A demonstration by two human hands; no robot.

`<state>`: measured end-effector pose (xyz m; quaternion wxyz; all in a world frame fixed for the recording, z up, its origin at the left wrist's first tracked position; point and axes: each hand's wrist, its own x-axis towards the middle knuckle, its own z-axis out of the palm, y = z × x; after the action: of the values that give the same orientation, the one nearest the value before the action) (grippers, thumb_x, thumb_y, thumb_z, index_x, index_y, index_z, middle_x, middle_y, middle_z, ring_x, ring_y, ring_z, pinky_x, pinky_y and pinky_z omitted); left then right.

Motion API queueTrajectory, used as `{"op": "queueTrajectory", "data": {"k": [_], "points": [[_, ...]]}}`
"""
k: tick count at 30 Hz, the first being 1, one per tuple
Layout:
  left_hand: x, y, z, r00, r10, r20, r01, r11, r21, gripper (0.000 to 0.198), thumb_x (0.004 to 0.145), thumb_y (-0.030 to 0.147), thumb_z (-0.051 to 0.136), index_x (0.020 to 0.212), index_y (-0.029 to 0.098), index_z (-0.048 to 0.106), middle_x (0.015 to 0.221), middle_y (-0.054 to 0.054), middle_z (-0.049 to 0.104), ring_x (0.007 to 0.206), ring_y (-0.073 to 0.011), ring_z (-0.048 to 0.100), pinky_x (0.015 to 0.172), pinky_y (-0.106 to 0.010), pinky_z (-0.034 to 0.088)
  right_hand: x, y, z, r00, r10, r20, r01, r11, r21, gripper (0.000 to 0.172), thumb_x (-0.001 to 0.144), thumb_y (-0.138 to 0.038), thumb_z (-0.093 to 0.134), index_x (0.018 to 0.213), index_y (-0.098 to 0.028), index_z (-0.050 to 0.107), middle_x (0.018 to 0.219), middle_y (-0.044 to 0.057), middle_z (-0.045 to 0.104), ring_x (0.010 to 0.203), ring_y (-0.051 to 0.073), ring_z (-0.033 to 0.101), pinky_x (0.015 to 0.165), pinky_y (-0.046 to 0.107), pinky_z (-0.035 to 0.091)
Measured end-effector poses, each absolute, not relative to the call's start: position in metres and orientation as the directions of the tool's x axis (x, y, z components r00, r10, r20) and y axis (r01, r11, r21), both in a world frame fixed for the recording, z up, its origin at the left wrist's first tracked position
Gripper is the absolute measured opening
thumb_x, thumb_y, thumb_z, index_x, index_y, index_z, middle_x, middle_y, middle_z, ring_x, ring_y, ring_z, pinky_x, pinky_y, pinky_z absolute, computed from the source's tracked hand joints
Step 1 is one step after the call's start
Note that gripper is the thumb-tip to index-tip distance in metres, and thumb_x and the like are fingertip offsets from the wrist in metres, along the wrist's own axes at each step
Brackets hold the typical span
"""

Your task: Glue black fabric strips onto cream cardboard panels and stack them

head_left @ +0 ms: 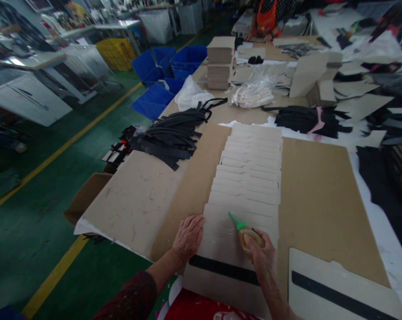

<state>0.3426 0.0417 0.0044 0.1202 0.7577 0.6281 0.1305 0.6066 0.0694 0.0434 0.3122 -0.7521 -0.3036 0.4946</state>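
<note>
My right hand (pixel 265 253) is wrapped around a squeeze bottle (pixel 249 238) of amber-brown content. Its green nozzle (pixel 237 221) points forward and left, just over the nearest grey cardboard panel (pixel 219 231). A black strip (pixel 223 268) lies across this panel near my body. My left hand (pixel 189 235) rests with fingers extended at the panel's left edge. Beyond it, several similar panels (pixel 251 155) overlap in a stepped row running away from me. Whether any glue is leaving the nozzle is too small to tell.
Another panel with a black strip (pixel 312 262) lies at right on the brown board (pixel 321 191). Loose black strips (pixel 174 133) form a pile at left. Farther back stand stacked cardboard (pixel 220 62), blue bins (pixel 154 98) and a person in an orange apron (pixel 267 18).
</note>
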Motion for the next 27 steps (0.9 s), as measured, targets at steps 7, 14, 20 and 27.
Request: {"op": "queueTrajectory", "data": {"k": [7,14,20,27], "points": [[0.343,0.043,0.005,0.186,0.981,0.051,0.912,-0.192,0.364,0.044,0.096,0.023,0.044,0.139,0.026,0.047,0.134,-0.008,0.057,0.122,-0.0261,0.047,0.101,-0.047,0.04,0.588,0.075,0.046,0.263,0.815,-0.517,0.185,-0.568,-0.802,0.05,0.068,-0.05,0.075,0.105,-0.017,0.068,0.086,0.006,0.074,0.077,0.023,0.067,0.067,0.033,0.053],[0.343,0.041,0.005,0.177,0.983,0.041,0.914,-0.18,0.363,0.039,0.096,0.023,0.044,0.134,0.024,0.051,0.135,-0.007,0.057,0.122,-0.0255,0.046,0.101,-0.046,0.04,0.567,0.08,0.046,0.239,0.841,-0.485,0.249,-0.536,-0.807,0.047,0.069,-0.049,0.073,0.103,-0.016,0.069,0.088,0.007,0.074,0.079,0.024,0.066,0.072,0.036,0.052],[0.344,0.042,0.008,0.178,0.983,0.046,0.914,-0.183,0.362,0.04,0.095,0.023,0.044,0.135,0.025,0.051,0.133,-0.008,0.058,0.121,-0.0257,0.047,0.1,-0.046,0.041,0.552,0.078,0.046,0.187,0.866,-0.464,0.28,-0.499,-0.82,0.044,0.072,-0.047,0.07,0.104,-0.017,0.068,0.091,0.007,0.073,0.081,0.024,0.066,0.075,0.036,0.052],[0.344,0.042,0.011,0.174,0.983,0.051,0.914,-0.181,0.364,0.041,0.094,0.023,0.046,0.135,0.025,0.051,0.133,-0.007,0.058,0.122,-0.0252,0.047,0.101,-0.046,0.042,0.539,0.083,0.037,0.173,0.873,-0.455,0.28,-0.487,-0.827,0.044,0.071,-0.046,0.071,0.104,-0.018,0.067,0.094,0.007,0.073,0.085,0.025,0.066,0.081,0.039,0.052]]}}
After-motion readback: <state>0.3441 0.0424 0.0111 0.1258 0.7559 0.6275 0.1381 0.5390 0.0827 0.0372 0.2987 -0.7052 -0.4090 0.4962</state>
